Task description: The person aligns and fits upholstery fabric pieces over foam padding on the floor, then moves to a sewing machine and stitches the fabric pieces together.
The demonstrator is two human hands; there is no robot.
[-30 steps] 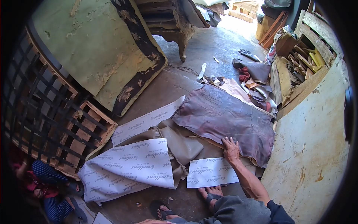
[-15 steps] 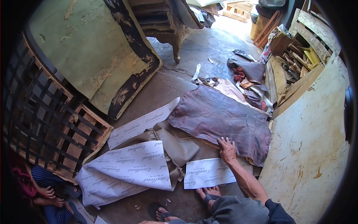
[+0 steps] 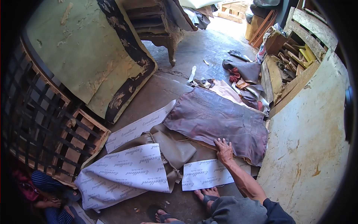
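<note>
At the left edge of the floor [image 3: 162, 93] stands one wooden frame [image 3: 74, 149] laced with flat black straps, a co-worker [image 3: 30, 188] by its lower corner. Next, folded white backing [image 3: 125, 173] printed "Excellent" meets crumpled brown leather-like material [image 3: 181, 149]; I count three white stretches. Farther right, the right hand [image 3: 225, 151] lies flat, fingers spread, gripping nothing, on the near edge of one wrinkled purplish-brown panel [image 3: 220, 117]. The left hand's grip I cannot tell. Toward the floor's far right corner, one wooden box [image 3: 294, 84] holds jumbled wood offcuts [image 3: 296, 59].
</note>
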